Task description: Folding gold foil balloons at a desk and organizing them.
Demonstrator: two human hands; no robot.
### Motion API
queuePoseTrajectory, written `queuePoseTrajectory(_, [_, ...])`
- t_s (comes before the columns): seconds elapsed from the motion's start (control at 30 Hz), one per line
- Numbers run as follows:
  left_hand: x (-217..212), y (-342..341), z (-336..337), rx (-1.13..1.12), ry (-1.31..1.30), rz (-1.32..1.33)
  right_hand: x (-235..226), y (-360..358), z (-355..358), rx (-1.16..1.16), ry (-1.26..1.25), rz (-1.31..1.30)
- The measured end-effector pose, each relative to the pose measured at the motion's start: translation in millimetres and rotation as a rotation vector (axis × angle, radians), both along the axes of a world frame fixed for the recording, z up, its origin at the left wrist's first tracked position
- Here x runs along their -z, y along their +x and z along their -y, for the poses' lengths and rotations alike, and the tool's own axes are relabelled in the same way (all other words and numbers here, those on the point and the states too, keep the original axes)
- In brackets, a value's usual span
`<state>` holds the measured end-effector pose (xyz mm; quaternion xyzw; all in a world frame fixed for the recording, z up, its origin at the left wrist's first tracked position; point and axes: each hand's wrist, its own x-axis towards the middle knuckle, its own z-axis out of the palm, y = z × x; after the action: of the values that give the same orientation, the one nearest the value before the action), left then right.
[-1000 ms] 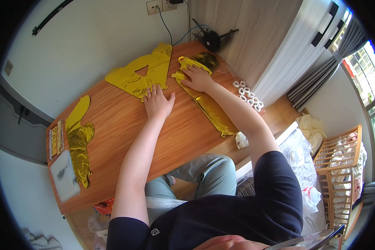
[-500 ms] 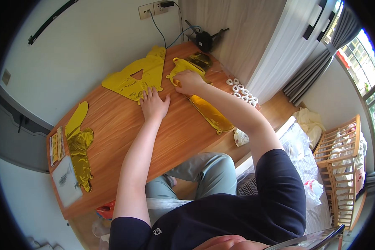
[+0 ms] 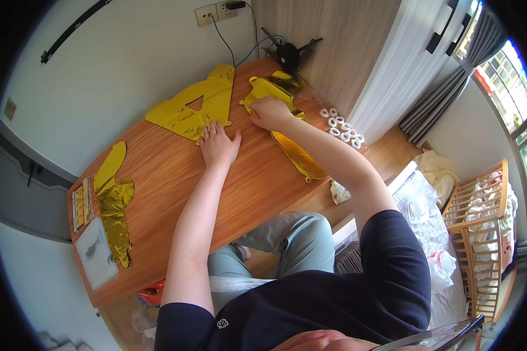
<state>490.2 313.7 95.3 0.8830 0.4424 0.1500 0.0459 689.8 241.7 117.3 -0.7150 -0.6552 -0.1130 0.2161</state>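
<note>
My left hand lies on the wooden table with its fingers spread. Its fingertips touch the lower edge of a flat, gold A-shaped foil balloon, which has a triangular hole. To the right, my right hand reaches over another uninflated gold foil balloon, its fingers bent and gripping the near part. That balloon is partly folded, with a darker shiny portion at the far end. From under my right wrist a gold foil strip runs toward the table's near edge; whether it belongs to the same balloon is hidden.
Another gold foil balloon lies at the table's left, beside a clear plastic packet and a small flat pack. Several white rings sit at the right edge. A black router with cables stands at the far corner.
My right hand has shifted slightly to the right and away from me, and the foil balloon under it has moved along. My left hand stays in place on the table.
</note>
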Motion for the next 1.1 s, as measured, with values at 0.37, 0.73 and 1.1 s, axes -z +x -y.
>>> queuePoseTrajectory(0.37, [1.4,-10.1,-4.7,0.001,0.035,-0.016,-54.6,9.5,176.6,0.141,0.016,-0.516])
queuePoseTrajectory(0.73, [1.3,-7.5,-0.2,-0.062,0.101,-0.095,10.4,-65.5,220.0,0.057,0.125,-0.203])
queuePoseTrajectory(1.1, [-12.1,1.3,-22.8,0.083,-0.235,-0.236,21.2,-75.4,222.2,0.128,0.244,-0.251])
